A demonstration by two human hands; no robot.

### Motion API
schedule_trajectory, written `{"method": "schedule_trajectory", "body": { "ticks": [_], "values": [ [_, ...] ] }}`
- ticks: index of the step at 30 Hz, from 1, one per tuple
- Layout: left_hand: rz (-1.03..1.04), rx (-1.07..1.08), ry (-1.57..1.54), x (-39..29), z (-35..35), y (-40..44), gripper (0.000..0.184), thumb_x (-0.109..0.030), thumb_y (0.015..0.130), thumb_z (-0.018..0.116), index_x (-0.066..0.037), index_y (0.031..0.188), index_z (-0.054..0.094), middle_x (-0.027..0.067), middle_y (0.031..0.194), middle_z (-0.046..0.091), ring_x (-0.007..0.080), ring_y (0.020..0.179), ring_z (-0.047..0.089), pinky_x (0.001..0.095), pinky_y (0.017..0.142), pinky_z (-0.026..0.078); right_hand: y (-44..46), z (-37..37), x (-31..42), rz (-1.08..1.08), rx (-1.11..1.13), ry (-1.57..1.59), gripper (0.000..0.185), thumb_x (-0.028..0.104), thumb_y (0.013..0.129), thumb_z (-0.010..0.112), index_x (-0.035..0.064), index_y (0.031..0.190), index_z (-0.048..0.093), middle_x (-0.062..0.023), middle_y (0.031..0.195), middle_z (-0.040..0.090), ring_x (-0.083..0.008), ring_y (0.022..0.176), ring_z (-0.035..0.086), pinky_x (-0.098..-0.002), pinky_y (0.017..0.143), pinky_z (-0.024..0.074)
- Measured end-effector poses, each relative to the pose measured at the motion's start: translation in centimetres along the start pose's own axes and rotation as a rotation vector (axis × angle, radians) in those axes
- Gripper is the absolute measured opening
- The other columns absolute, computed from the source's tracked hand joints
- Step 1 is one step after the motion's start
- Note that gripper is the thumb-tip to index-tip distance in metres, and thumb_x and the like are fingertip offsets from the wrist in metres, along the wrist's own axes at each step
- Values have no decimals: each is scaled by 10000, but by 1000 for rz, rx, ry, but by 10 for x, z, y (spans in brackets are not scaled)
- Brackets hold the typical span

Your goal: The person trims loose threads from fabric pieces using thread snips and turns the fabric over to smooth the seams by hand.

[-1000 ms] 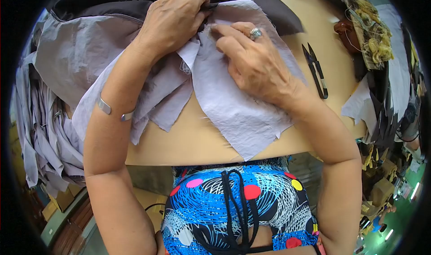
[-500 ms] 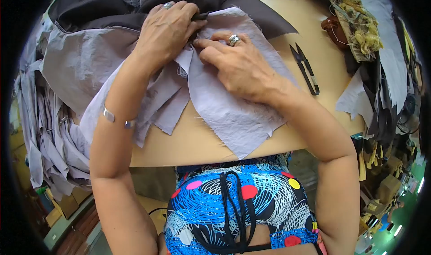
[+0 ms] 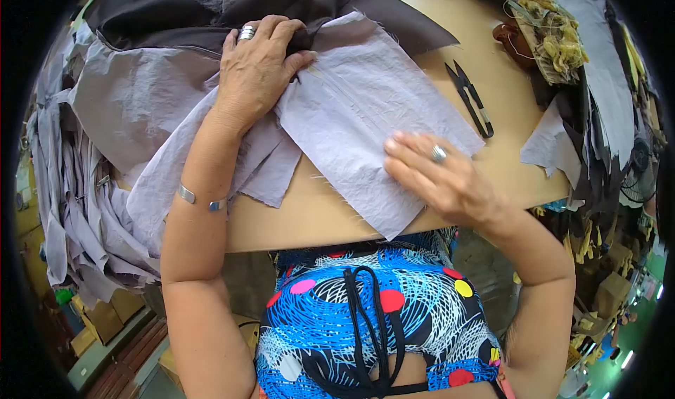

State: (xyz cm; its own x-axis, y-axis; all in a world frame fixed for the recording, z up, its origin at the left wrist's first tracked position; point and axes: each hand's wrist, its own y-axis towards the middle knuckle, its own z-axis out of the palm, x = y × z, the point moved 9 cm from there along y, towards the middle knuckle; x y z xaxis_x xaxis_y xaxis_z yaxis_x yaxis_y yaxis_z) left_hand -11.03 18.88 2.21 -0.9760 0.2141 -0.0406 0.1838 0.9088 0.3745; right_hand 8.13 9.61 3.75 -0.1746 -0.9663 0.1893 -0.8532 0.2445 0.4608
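My left hand (image 3: 256, 68) rests palm down on the cloth at the top centre, fingers a little apart and thumb out to the right. Beneath and beside it, dark cloth (image 3: 158, 16) meets a light grey-lilac piece (image 3: 351, 111) with frayed edges, which lies flat on the table. My right hand (image 3: 439, 177) is over the lower right part of that light piece, fingers stretched out and slightly blurred, with nothing seen in them. Black thread snips (image 3: 470, 100) lie to the right of the cloth.
The tan table (image 3: 309, 213) has its front edge close to my body. More grey cloth (image 3: 133, 104) is heaped at the left and hangs down. At the right stand a board with yellow threads (image 3: 555, 37), a brown object (image 3: 513, 44) and hanging scraps (image 3: 552, 142).
My right hand has moved away from beside my left hand, down and to the right across the light piece. That piece now lies flatter. My left hand has opened slightly.
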Motion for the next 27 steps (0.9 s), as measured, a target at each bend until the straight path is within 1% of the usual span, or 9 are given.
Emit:
{"method": "schedule_trajectory", "body": {
  "ticks": [5,8,9,11,15,18,21,24,27],
  "values": [
    [4,-90,-97,3,-6,-2,423,-365,832,627,-110,1163,557,62,1137,584,260,1098,527,431,967,369,-43,-13,10,189,9,172,181,22,736,597,-33,908,613,-144,1021,643,-301,1013,622,-383,853,513],
    [4,-302,-381,14,-24,-7,399,-289,828,656,-101,1164,552,97,1131,589,275,1067,538,384,927,406,-43,-30,-15,354,-5,315,246,-53,700,594,-17,942,620,-148,992,647,-311,965,632,-381,811,514],
    [107,-463,-281,4,-47,-12,359,-217,820,670,-95,1141,567,107,1115,595,282,1036,547,376,897,427,-40,-38,-25,401,-27,315,261,-62,693,592,-13,948,621,-151,987,646,-314,960,632,-381,802,515],
    [116,-448,-235,-10,-61,-19,299,-174,815,665,-94,1095,596,88,1092,608,276,1012,554,379,889,427,-32,-48,-50,476,-44,3,299,-28,735,595,-10,1033,594,-181,1021,625,-359,918,618,-402,795,500],
    [184,-57,9,-52,-30,-36,281,-229,834,615,-87,1076,618,44,1120,600,244,1071,531,382,946,387,-41,-35,-110,799,71,-324,296,50,794,602,-12,1080,562,-184,1026,610,-368,918,591,-426,795,477],
    [168,-52,-3,-51,-20,-43,310,-234,847,600,-85,1118,613,41,1182,573,234,1135,493,382,990,360,-43,-29,-128,713,-50,-60,319,92,807,610,-16,1102,556,-178,971,617,-357,922,580,-436,761,469],
    [166,-33,-73,-38,-17,-40,304,-220,857,588,-94,1133,609,34,1201,560,239,1155,479,379,997,367,-52,-30,-135,856,203,-88,345,93,794,629,-36,1102,538,-160,865,597,-301,798,591,-387,696,471],
    [178,-18,-147,-25,-16,-39,281,-191,871,574,-106,1136,606,24,1225,547,255,1171,466,363,999,382,-73,-30,-135,984,336,294,316,89,804,634,-26,1083,538,-100,793,577,-174,689,559,-280,595,443],
    [203,12,-214,-24,-15,-38,320,-184,850,597,-77,1151,588,44,1263,521,267,1191,450,368,1016,370,-43,-47,-115,950,-95,846,268,87,823,634,13,1068,553,-32,771,548,-75,637,490,-185,541,383]
  ]
}}
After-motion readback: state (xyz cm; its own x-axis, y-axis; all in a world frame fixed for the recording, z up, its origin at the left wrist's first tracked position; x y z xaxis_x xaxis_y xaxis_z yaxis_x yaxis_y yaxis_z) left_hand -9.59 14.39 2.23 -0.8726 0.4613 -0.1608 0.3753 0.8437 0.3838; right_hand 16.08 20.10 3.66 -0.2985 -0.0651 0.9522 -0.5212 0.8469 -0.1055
